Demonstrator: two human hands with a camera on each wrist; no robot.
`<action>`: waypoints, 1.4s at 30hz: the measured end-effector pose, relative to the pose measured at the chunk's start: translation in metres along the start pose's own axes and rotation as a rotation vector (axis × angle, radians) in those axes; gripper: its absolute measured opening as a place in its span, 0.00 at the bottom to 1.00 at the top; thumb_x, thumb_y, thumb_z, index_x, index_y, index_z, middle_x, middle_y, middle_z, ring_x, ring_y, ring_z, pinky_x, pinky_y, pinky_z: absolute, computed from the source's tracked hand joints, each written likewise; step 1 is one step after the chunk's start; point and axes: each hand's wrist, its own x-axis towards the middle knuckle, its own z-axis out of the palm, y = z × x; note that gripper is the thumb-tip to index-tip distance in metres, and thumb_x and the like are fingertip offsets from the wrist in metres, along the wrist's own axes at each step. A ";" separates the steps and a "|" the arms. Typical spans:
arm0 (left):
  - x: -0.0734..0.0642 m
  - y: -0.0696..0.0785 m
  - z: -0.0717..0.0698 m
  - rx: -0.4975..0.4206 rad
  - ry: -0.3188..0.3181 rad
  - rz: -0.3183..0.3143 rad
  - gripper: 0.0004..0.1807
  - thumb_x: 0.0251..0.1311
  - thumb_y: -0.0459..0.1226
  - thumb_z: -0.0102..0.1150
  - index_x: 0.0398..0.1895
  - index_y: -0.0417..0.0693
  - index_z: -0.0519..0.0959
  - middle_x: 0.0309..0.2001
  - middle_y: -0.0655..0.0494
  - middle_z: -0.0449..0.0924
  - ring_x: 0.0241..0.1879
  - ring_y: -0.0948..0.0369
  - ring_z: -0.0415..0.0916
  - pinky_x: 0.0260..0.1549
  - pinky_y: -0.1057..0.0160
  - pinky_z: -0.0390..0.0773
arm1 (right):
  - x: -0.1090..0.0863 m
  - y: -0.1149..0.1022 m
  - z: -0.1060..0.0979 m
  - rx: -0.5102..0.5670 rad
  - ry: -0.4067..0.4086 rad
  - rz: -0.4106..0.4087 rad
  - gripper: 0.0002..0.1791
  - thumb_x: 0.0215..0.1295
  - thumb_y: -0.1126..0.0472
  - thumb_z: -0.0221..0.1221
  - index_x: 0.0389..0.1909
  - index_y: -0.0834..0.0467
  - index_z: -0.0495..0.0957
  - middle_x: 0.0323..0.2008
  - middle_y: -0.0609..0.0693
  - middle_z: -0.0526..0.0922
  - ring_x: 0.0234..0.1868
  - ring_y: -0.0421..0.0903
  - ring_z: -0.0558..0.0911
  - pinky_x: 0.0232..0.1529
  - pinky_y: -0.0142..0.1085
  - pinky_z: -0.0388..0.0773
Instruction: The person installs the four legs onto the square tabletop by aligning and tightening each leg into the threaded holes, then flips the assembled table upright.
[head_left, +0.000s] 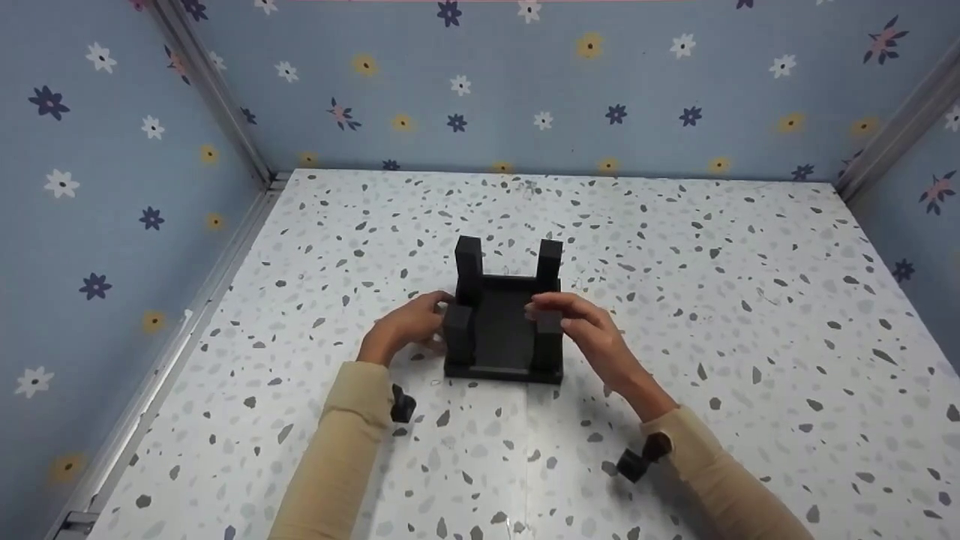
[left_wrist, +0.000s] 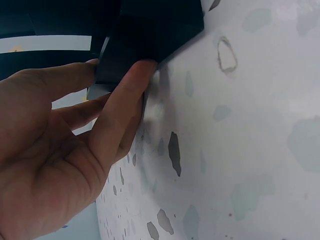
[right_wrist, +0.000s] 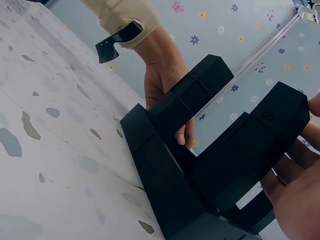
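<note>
A black, table-like frame rests on the speckled table, its flat, rimmed panel at the bottom and square legs standing at the corners. My left hand is at its left side, near the front left leg. In the left wrist view, the thumb and fingers of that hand close on a dark corner low over the table. My right hand reaches around the top of the front right leg. In the right wrist view, the loosely spread fingers lie beside that leg, partly hidden by it.
The white speckled table spreads around the frame. Flowered blue panels rise behind and at both sides, with metal rails at the corners. Small black mounts stick out from the beige sleeves near the wrists.
</note>
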 end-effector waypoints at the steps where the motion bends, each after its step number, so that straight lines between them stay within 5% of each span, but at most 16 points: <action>1: 0.000 0.000 0.000 0.003 0.003 -0.003 0.29 0.63 0.36 0.54 0.68 0.45 0.62 0.55 0.41 0.74 0.38 0.57 0.80 0.40 0.60 0.82 | 0.000 0.000 0.000 0.002 -0.008 0.005 0.21 0.69 0.68 0.43 0.60 0.74 0.66 0.53 0.69 0.76 0.56 0.56 0.77 0.62 0.40 0.71; 13: 0.000 -0.002 0.000 0.045 0.014 0.020 0.29 0.61 0.34 0.53 0.67 0.45 0.63 0.54 0.42 0.76 0.37 0.58 0.80 0.40 0.61 0.81 | -0.003 -0.004 -0.001 -0.155 0.104 0.141 0.18 0.65 0.66 0.54 0.53 0.70 0.69 0.47 0.51 0.76 0.47 0.44 0.75 0.47 0.33 0.74; 25: 0.001 -0.002 -0.001 0.015 -0.006 -0.006 0.30 0.64 0.33 0.50 0.70 0.45 0.59 0.60 0.41 0.71 0.40 0.57 0.80 0.42 0.60 0.81 | -0.005 -0.001 0.001 -0.283 0.128 0.082 0.16 0.63 0.66 0.59 0.49 0.66 0.68 0.47 0.55 0.72 0.47 0.46 0.75 0.49 0.33 0.75; 42: 0.001 -0.002 0.000 0.025 0.003 0.003 0.30 0.61 0.35 0.53 0.68 0.46 0.62 0.58 0.42 0.73 0.40 0.56 0.80 0.42 0.60 0.80 | -0.001 0.000 -0.001 -0.024 -0.059 0.000 0.21 0.71 0.68 0.43 0.60 0.74 0.67 0.54 0.69 0.75 0.57 0.53 0.77 0.63 0.40 0.70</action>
